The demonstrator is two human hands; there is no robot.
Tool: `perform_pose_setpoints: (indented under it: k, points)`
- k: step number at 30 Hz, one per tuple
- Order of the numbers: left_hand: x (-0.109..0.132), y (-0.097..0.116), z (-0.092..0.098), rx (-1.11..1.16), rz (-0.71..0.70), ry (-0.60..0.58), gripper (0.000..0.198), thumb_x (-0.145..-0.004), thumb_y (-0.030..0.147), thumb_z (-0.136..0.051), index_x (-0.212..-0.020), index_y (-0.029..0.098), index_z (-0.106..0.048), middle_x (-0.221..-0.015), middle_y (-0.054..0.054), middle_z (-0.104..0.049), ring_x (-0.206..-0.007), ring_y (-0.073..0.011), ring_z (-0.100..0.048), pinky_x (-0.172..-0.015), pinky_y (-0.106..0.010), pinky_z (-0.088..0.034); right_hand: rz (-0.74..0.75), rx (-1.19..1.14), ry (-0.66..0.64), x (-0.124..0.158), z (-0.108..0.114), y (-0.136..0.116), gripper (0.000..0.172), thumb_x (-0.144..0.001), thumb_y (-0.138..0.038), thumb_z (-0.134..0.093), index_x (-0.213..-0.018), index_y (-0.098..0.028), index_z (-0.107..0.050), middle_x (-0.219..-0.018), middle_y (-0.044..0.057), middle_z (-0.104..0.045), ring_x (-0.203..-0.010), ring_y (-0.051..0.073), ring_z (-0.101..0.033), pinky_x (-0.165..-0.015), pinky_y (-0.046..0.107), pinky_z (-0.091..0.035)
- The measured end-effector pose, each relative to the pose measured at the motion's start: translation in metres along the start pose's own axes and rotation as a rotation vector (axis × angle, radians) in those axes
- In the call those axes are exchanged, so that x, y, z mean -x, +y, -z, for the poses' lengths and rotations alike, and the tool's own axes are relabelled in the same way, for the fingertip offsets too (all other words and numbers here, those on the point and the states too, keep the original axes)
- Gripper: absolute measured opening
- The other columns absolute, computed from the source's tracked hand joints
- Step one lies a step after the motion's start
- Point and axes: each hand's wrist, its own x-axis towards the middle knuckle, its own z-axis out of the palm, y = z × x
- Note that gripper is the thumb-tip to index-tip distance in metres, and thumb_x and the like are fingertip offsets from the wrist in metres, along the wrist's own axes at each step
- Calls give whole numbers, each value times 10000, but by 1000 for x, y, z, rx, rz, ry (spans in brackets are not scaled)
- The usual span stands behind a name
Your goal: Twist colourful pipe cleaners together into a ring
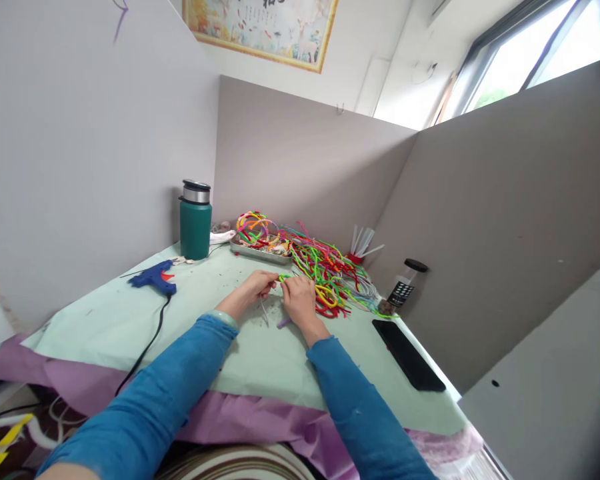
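Observation:
My left hand [261, 285] and my right hand [300, 297] meet near the middle of the table, fingers pinched close together. Between them runs a short green twisted pipe cleaner [283, 277], gripped at both ends. A thin pale strand [265, 312] hangs below my left fingers; what it joins is hidden. A purple piece [284, 323] lies on the table just under my right hand. Right behind the hands spreads a heap of colourful pipe cleaners [320, 260], red, green, yellow and grey.
A metal tray [260, 254] holds more coiled pipe cleaners. On the left are a green bottle [195, 230] and a blue glue gun [155, 277] with a trailing cord. Glue sticks [363, 241], a black-lidded jar [403, 290] and a black flat slab [409, 355] stand or lie right. Partition walls enclose the table.

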Motion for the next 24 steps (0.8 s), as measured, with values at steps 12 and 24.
perform_pose_setpoints:
  k: [12,24]
  points:
    - [-9,-6,2,-592,-315,117,280,-704,363,-521,-704,123,-666,-569,9,-542,-587,-113,-452,-541,-217,-329,-183,-344,78,-1,-3,8,253,-887,-281,-369,-840,-186,-598,-788,33,-632,-720,150,-543,-657,256,-327]
    - [-1,-7,-4,-651,-401,-71,357,-716,401,-513,-804,108,-699,-622,-13,-599,-568,-115,-462,-550,-221,-347,-543,-802,4,-4,-18,34,284,-715,-417,-527,-663,-163,-643,-622,9,-605,-612,157,-513,-556,246,-367]
